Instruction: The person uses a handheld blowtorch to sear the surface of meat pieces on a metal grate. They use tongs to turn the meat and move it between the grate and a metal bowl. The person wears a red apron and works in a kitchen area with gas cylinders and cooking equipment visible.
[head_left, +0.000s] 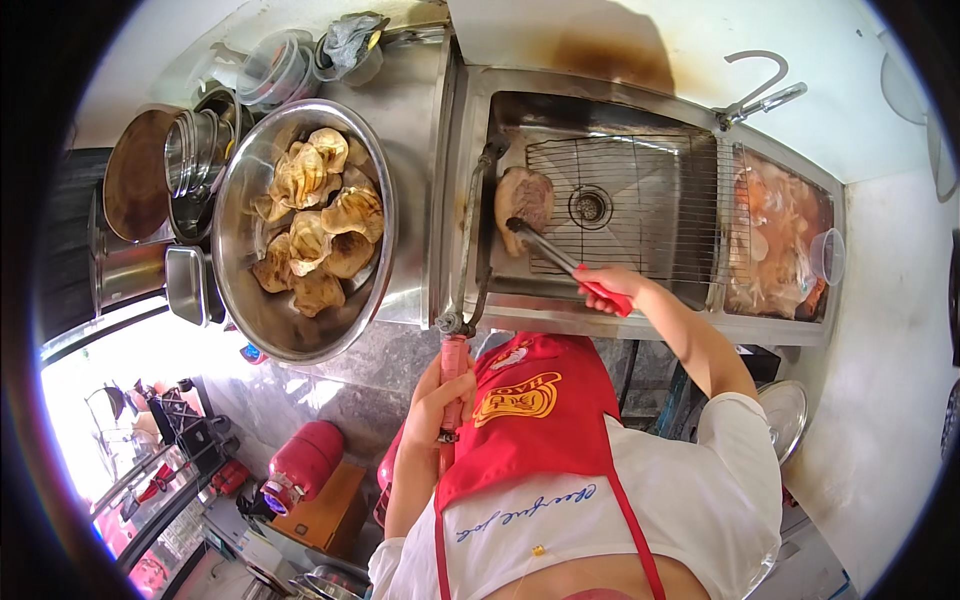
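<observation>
My left hand (444, 397) grips the pink handle of a long gas torch (469, 217). The torch's metal tube reaches over the left edge of a stainless steel sink (645, 309), its burner head near the meat; I can make out no flame. My right hand (611, 289) is closed around red-handled tongs (551, 251). Their dark tips touch a pale piece of meat (525, 196) at the left end of a wire rack (630, 172) in the sink. Left of the sink, a large steel bowl (247, 315) holds several browned, folded pieces of meat (307, 217).
A right-hand basin holds pale meat pieces (776, 232) in reddish liquid, with a clear plastic cup (827, 256) at its edge. A faucet (761, 105) rises behind. Stacked containers (199, 154) crowd the far left. A red gas cylinder (304, 461) stands on the floor.
</observation>
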